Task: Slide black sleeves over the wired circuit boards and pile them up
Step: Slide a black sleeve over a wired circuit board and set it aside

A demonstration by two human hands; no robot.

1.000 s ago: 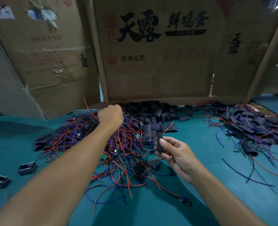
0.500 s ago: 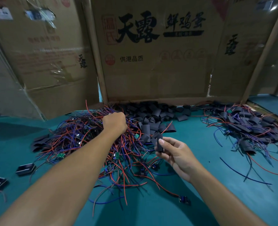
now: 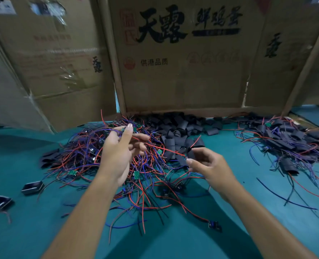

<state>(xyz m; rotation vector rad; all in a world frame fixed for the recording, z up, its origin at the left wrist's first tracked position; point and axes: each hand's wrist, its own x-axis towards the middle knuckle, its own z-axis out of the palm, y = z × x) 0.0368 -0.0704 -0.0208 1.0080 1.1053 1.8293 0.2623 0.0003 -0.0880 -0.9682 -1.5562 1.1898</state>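
Lifting a wired board from the tangle at frame centre, the left hand pinches its wires, the red lead slanting down-right toward the black sleeve gripped by the right hand. Hands near, not touching; sleeve mouth direction unclear.

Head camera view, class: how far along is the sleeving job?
Done: a pile of black-sleeved wired boards lies at right. In hand: the left hand pinches a red-and-blue wired board; the right hand holds one black sleeve. Left: a big tangle of bare green boards and loose black sleeves.
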